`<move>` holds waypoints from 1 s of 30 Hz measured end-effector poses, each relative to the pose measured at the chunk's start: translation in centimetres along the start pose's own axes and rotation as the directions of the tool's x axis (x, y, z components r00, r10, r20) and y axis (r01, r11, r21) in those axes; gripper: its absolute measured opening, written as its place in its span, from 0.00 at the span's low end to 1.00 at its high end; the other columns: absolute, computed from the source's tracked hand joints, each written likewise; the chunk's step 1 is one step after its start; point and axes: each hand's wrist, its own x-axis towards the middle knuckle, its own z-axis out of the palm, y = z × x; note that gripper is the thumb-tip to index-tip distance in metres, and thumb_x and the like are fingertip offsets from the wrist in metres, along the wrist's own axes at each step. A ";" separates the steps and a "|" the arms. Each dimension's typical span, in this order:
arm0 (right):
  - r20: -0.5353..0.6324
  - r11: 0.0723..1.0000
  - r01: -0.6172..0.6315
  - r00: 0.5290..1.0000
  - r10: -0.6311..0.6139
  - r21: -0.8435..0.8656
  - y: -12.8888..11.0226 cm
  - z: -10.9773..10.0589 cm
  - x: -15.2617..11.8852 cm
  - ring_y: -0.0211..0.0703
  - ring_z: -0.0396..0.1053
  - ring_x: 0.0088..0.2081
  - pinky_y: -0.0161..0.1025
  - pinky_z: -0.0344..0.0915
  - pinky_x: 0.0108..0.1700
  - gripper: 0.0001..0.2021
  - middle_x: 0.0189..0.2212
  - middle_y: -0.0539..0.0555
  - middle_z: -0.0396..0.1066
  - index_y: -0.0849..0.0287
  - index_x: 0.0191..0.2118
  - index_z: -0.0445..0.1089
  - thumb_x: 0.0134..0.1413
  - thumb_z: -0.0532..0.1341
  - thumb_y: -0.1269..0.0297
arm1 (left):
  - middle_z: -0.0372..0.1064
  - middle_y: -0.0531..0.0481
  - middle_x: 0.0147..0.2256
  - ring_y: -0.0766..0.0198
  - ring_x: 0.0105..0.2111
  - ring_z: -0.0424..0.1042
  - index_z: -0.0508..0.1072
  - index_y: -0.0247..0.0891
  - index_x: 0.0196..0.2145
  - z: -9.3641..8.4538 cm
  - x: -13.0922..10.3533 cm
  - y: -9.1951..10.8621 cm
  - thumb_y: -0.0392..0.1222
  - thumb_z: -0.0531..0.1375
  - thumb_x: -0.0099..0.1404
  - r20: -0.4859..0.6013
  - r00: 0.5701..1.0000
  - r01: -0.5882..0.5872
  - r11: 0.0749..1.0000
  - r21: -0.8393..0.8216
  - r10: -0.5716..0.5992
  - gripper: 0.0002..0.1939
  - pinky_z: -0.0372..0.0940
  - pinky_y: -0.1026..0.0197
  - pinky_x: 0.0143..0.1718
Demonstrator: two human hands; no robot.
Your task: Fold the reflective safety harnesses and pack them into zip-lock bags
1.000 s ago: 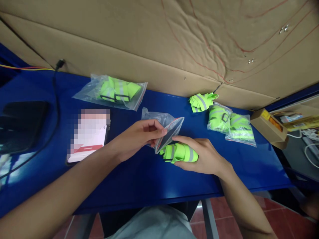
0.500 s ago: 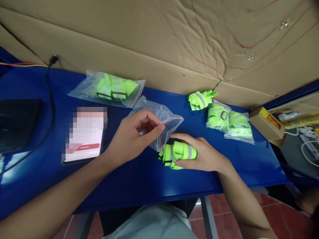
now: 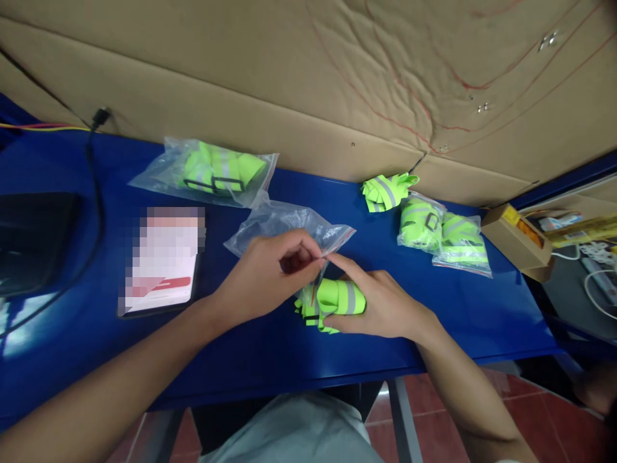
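And here comes the right hand, sliding left with the green roll, which has now come in against the mouth of the clear bag! That index finger, apart from the left hand a second ago, now meets its fingertips at the bag's rim. The wide-open mouth has narrowed, and the bag's body has spread further toward the left edge of the table.

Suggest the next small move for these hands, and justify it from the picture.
Probably, ease the clear bag wider at its red-lined edge: the left hand pinches it there, the right index finger touches that spot, and the right hand holds the rolled neon strap right by that edge.
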 end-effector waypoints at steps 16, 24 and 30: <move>0.042 0.997 -0.064 0.997 0.062 0.039 -0.5 0.0 0.0 0.59 0.80 0.43 0.45 0.69 0.43 0.50 0.44 0.55 0.79 0.47 0.76 0.42 0.58 0.66 0.38 | 0.70 0.60 0.25 0.73 0.23 0.68 0.77 0.42 0.36 -0.1 -0.3 0.2 0.41 0.63 0.69 0.028 0.979 -0.203 0.960 0.192 0.201 0.03 0.61 0.68 0.28; -0.012 0.964 -0.007 1.000 0.011 0.265 0.2 -0.1 0.7 0.53 0.76 0.54 0.46 0.70 0.51 0.37 0.61 0.54 0.72 0.48 0.67 0.59 0.56 0.69 0.43 | 0.72 0.56 0.27 0.67 0.26 0.71 0.78 0.44 0.41 -0.7 0.2 -0.2 0.48 0.64 0.68 0.046 0.997 -0.067 0.997 0.044 0.065 0.07 0.66 0.64 0.30; 0.003 0.960 0.100 0.994 -0.105 0.263 0.5 0.1 0.7 0.43 0.78 0.38 0.39 0.68 0.41 0.37 0.42 0.47 0.80 0.45 0.71 0.59 0.60 0.67 0.42 | 0.71 0.57 0.26 0.67 0.25 0.70 0.74 0.43 0.41 -0.7 0.5 -0.6 0.46 0.64 0.68 -0.192 0.980 -0.021 0.991 0.130 0.046 0.06 0.65 0.64 0.29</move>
